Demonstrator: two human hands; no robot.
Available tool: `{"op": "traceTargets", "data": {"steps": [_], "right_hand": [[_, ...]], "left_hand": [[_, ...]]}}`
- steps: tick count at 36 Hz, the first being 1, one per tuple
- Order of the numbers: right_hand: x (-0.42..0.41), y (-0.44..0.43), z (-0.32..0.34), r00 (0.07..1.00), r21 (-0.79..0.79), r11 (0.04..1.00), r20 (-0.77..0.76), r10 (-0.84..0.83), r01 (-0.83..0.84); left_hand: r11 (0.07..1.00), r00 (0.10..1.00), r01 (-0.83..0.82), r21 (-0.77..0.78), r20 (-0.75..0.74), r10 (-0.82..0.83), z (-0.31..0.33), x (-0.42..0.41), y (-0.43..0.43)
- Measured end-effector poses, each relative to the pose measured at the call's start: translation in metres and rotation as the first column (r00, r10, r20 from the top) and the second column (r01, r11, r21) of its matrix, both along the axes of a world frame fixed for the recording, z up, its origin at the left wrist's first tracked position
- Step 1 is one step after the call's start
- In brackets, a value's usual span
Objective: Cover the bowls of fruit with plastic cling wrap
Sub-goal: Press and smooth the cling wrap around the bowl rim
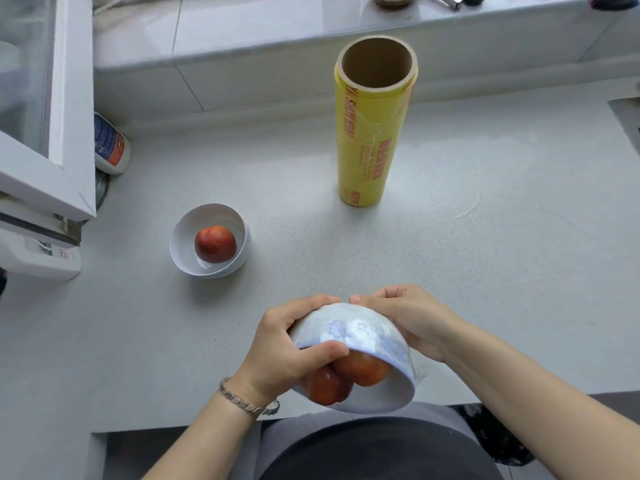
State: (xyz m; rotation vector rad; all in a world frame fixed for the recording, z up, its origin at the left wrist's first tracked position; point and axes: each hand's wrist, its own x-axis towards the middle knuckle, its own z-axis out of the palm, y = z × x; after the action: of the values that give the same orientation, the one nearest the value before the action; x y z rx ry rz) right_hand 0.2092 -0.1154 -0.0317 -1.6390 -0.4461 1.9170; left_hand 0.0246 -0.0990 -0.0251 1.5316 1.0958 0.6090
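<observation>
I hold a white bowl with blue patterns (pixel 360 336) tipped toward me above the counter's front edge. Two red-orange fruits (pixel 360 370) show at its mouth under clear cling wrap. My left hand (pixel 287 351) grips the bowl's left side, thumb across the rim. My right hand (pixel 405 317) grips the bowl's far right side, fingers curled on its base. A second white bowl (pixel 183 251) with one red fruit (pixel 215 244) sits uncovered on the counter to the left. A yellow roll of cling wrap (pixel 372 133) stands upright further back.
The grey counter (pixel 485 271) runs under everything. A white cabinet door (pixel 69 133) stands open at the left, with a plastic bottle (pixel 110 145) behind it. A raised ledge (pixel 277 39) lines the back. A sink edge (pixel 627 116) shows at the right.
</observation>
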Motion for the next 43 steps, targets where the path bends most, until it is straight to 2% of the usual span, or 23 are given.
{"op": "traceTargets", "data": {"steps": [2,3,5,7,9,11,13,16,20,23,25,30,36,40,43], "right_hand": [[0.006,0.0,0.003,1.0,0.029,1.0,0.02,-0.006,0.006],[0.009,0.001,0.004,0.997,0.063,0.998,0.078,-0.018,0.013],[0.014,0.002,0.007,0.965,0.193,0.981,0.253,-0.073,0.024],[0.019,0.0,0.016,0.911,0.379,0.925,0.377,-0.166,0.012],[0.022,-0.006,0.03,0.906,0.583,0.81,0.375,-0.197,-0.065],[0.018,-0.016,0.042,0.899,0.715,0.653,0.421,-0.116,-0.251],[0.012,-0.025,0.042,0.839,0.728,0.521,0.543,-0.04,-0.446],[0.005,-0.031,0.032,0.769,0.678,0.457,0.64,0.019,-0.576],[0.0,-0.026,0.033,0.717,0.59,0.507,0.692,0.082,-0.628],[0.001,-0.023,0.036,0.71,0.505,0.579,0.677,0.195,-0.64],[0.002,-0.022,0.037,0.729,0.461,0.631,0.635,0.257,-0.624],[0.001,-0.019,0.03,0.812,0.423,0.737,0.507,0.289,-0.526],[0.001,-0.017,0.027,0.873,0.432,0.786,0.406,0.269,-0.443],[0.007,-0.014,0.023,0.933,0.43,0.83,0.223,0.284,-0.356],[0.014,-0.015,0.021,0.952,0.451,0.84,0.111,0.284,-0.303]], "left_hand": [[1.0,1.0,-0.001,-0.003,0.009,0.001,0.001,0.0,0.0],[1.0,1.0,-0.001,0.0,0.008,0.001,0.001,-0.001,0.0],[1.0,1.0,-0.009,0.008,0.003,0.009,0.002,-0.003,0.0],[0.999,0.999,-0.034,0.01,-0.005,0.034,0.001,-0.005,0.001],[0.998,0.998,-0.055,0.007,-0.013,0.055,0.0,-0.007,0.002],[0.998,0.998,-0.064,0.005,-0.017,0.064,0.0,-0.008,0.003],[0.998,0.998,-0.064,0.009,-0.02,0.064,0.0,-0.008,0.004],[0.998,0.998,-0.064,0.008,-0.021,0.064,0.001,-0.006,0.004],[0.998,0.998,-0.061,0.019,-0.022,0.062,0.002,-0.005,0.004],[0.998,0.999,-0.052,0.041,-0.014,0.053,0.003,-0.006,0.003],[0.997,0.999,-0.052,0.063,-0.009,0.053,0.004,-0.006,0.002],[0.996,0.998,-0.054,0.076,-0.002,0.055,0.004,-0.007,0.001],[0.995,0.996,-0.091,0.048,0.022,0.09,0.004,-0.002,0.0],[0.985,0.98,-0.172,-0.026,0.092,0.174,-0.001,0.001,0.0],[0.957,0.932,-0.274,-0.098,0.218,0.289,-0.004,0.002,0.005]]}}
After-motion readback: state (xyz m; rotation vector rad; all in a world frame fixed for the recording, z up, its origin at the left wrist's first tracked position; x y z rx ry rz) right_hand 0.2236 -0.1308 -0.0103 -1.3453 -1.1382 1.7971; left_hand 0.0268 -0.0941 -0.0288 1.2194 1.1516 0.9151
